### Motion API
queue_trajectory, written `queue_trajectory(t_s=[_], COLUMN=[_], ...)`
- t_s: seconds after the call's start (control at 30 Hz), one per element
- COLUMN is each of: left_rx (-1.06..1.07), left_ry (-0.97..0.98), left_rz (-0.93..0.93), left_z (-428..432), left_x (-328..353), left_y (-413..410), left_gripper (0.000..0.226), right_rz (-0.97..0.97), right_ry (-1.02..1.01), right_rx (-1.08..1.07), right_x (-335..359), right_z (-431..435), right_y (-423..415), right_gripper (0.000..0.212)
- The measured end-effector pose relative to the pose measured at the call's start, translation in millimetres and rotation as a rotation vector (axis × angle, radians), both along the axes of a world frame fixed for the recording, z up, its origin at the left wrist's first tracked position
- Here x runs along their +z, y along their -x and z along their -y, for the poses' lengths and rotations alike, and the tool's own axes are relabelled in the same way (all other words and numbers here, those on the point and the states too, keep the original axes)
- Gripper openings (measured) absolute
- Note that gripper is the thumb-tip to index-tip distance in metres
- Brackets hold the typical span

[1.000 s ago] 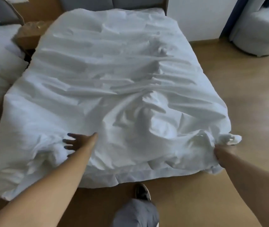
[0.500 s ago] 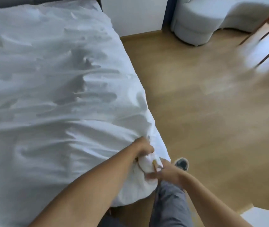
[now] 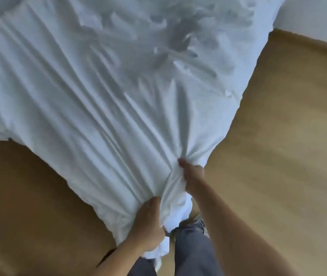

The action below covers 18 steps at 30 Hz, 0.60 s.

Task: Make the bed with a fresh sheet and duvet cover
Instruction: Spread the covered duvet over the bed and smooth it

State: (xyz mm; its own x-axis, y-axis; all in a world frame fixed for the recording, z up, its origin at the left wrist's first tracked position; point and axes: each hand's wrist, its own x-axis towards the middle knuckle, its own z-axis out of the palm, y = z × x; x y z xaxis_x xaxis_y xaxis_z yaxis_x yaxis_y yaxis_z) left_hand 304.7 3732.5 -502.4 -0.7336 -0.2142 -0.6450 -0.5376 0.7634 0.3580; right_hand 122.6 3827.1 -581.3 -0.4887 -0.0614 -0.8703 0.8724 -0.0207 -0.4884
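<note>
Wood floor [image 3: 278, 136] flanks bed; white cover [image 3: 99, 86] spread but creased, left hand [image 3: 148, 226] and right hand [image 3: 193, 178] both gripping its near corner; judged mid-task, straightening left.

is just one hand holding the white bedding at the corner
No, the left hand and the right hand both grip bunched fabric at the corner of the white bedding.

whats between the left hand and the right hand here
A gathered corner of the white duvet, bunched into folds; the left hand and right hand both grip it. Shown in the head view.
</note>
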Motion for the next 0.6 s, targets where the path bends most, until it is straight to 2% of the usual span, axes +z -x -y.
queue_trajectory(t_s=[0.07, 0.1, 0.2, 0.23, 0.3, 0.33, 0.37, 0.4, 0.5, 0.53, 0.6], left_rx=[-0.016, -0.004, -0.026, -0.051, 0.091, 0.161, 0.265, 0.467, 1.242, 1.419, 1.597], left_ry=[0.140, 0.187, 0.303, 0.316, 0.307, 0.232, 0.166, 0.128, -0.040, -0.194, -0.536], left_rz=[-0.058, -0.113, -0.206, -0.232, -0.381, -0.422, -0.438, -0.424, -0.300, -0.258, -0.216], left_z=[-26, -43, -103, -118, -125, -122, -118, -112, -89, -85, -86], left_x=[-13, -22, -36, -48, -70, -78, -92, -101, -120, -126, -144], left_y=[-45, -66, -109, -119, -123, -121, -121, -120, -108, -102, -93], left_gripper=[0.061, 0.059, 0.020, 0.026, 0.030, 0.047, 0.064, 0.073, 0.094, 0.108, 0.137], right_rz=[-0.108, -0.089, 0.097, 0.138, 0.103, 0.060, 0.019, 0.001, 0.058, 0.089, 0.111], right_ry=[-0.090, -0.108, -0.173, -0.165, -0.145, -0.128, -0.097, -0.066, 0.037, 0.107, 0.268], right_rx=[-0.010, 0.013, 0.153, 0.199, 0.235, 0.226, 0.226, 0.231, 0.230, 0.217, 0.173], right_x=[-2, -3, -19, -24, -36, -41, -46, -52, -69, -74, -82], right_z=[-32, -52, -99, -107, -120, -124, -127, -131, -137, -140, -147], right_y=[-45, -69, -115, -120, -114, -107, -100, -96, -97, -98, -89], right_gripper=[0.048, 0.053, 0.052, 0.053, 0.054, 0.054, 0.054, 0.054, 0.051, 0.051, 0.057])
